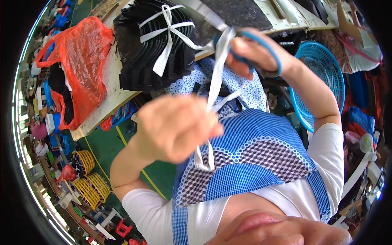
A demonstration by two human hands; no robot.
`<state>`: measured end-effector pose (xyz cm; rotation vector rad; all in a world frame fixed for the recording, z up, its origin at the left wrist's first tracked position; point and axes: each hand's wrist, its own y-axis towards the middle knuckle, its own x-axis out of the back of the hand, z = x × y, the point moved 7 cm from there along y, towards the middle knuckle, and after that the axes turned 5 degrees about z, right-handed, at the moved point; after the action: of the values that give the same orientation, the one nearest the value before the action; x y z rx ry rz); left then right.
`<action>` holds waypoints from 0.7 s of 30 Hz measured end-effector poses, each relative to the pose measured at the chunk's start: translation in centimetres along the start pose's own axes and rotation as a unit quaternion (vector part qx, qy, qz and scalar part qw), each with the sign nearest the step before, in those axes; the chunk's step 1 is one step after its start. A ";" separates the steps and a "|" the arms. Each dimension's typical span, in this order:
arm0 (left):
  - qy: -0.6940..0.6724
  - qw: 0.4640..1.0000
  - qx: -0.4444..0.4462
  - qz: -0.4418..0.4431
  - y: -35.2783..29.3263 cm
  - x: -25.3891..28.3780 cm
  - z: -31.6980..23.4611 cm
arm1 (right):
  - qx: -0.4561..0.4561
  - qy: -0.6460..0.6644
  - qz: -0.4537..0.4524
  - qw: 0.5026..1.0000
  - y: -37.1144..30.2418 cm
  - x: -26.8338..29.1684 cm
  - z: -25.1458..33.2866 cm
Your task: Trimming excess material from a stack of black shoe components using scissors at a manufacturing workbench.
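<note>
My right hand (253,53) is closed round the blue handles of a pair of scissors (266,42), whose metal blades point away over the table. A white fabric strip (218,69) runs down from the base of the blades to my left hand (175,126). That hand is blurred by motion, its fingers curled round the strip, and a loop of the strip hangs below it over my apron. Beyond the hands, a stack of black fabric pieces (157,57) lies on the table, tied crosswise with a white strip (169,27) in a bow.
A red plastic bag (87,61) lies on the left part of the table (116,94). Patterned blue cloth (253,87) is at my waist. To the right stands a blue plastic basket (318,53); yellow baskets (92,190) stand lower left. Another person (361,47) is far right.
</note>
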<state>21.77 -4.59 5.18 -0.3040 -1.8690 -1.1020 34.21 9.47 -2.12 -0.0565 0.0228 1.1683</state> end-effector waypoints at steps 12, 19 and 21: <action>-0.286 0.946 0.001 0.155 9.2 0.1 9.3 | -0.172 -0.076 -0.321 0.928 -20.4 4.4 1.6; -0.197 0.828 0.525 0.021 -16.2 4.0 32.9 | -0.263 -0.405 -0.467 0.741 -24.8 6.0 1.7; -0.344 0.750 0.561 0.065 -18.3 -0.3 31.4 | -0.071 -0.301 -0.425 0.851 -17.2 7.3 3.1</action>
<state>-7.33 9.87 -11.08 -0.1105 -2.7387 0.4570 52.89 9.62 1.17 0.1632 -0.5959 0.2521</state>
